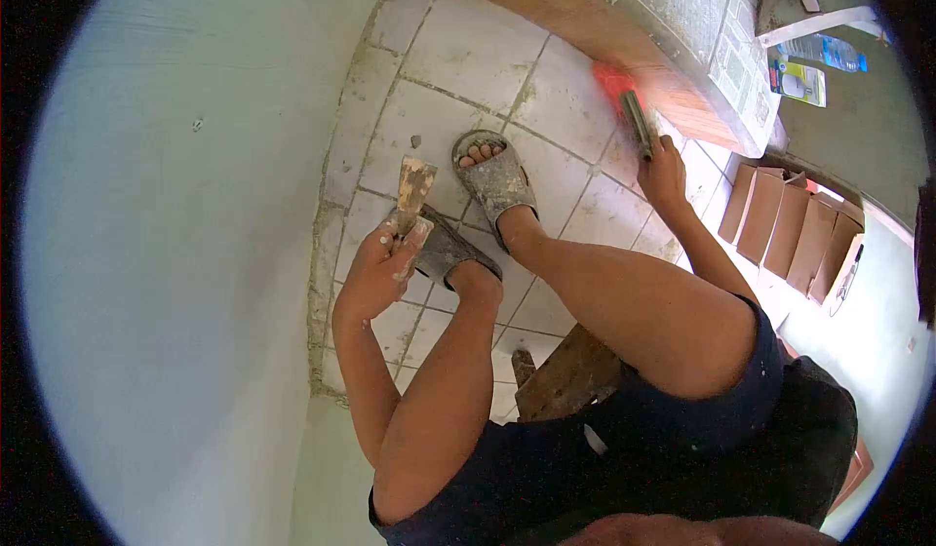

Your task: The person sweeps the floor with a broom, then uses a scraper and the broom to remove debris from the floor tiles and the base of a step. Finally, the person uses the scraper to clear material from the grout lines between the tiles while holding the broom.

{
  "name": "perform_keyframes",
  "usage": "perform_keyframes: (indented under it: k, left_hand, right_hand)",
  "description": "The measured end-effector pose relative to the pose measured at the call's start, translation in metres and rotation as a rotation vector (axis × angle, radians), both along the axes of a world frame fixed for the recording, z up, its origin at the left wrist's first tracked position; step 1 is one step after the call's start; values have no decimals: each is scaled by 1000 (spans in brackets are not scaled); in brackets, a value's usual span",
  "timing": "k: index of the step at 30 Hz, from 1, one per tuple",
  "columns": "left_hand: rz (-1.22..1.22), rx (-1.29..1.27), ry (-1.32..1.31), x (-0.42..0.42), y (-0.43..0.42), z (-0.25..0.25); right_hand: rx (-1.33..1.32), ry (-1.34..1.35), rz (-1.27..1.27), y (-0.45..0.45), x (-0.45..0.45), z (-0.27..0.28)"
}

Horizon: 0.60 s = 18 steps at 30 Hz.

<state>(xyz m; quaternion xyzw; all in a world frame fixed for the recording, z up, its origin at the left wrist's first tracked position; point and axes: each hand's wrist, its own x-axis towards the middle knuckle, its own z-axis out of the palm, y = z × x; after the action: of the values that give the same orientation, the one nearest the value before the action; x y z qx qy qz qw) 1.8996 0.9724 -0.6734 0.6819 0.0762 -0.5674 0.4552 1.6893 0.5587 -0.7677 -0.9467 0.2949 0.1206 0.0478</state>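
My left hand (375, 268), smeared with pale filler, is closed round a putty knife (416, 183) whose blade is blotched with dried filler. It is held over the tiled floor (478, 49), beside my left sandal (444, 253). My right hand (665, 175) reaches out to the right, its fingers closed on a dark grey bar-shaped tool (635, 122). Beyond this tool is a bright red patch (613, 79); whether it is part of the tool or a separate thing, I cannot tell. A small grey lump (415, 141) lies near the putty knife's blade.
A pale green wall (175, 205) rises at the left. A wood-sided platform (624, 29) stands at the top right. Farther right are a cardboard box (795, 224), a water bottle (829, 53) and a bulb pack (798, 82). A wooden stool (565, 380) is beneath me.
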Motion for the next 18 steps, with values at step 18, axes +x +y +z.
perform_keyframes:
  k: [18]
  left_hand:
    - [-4, -6, 51, 4, -30, 4]
  right_hand:
    - [188, -109, 454, 117, 291, -45]
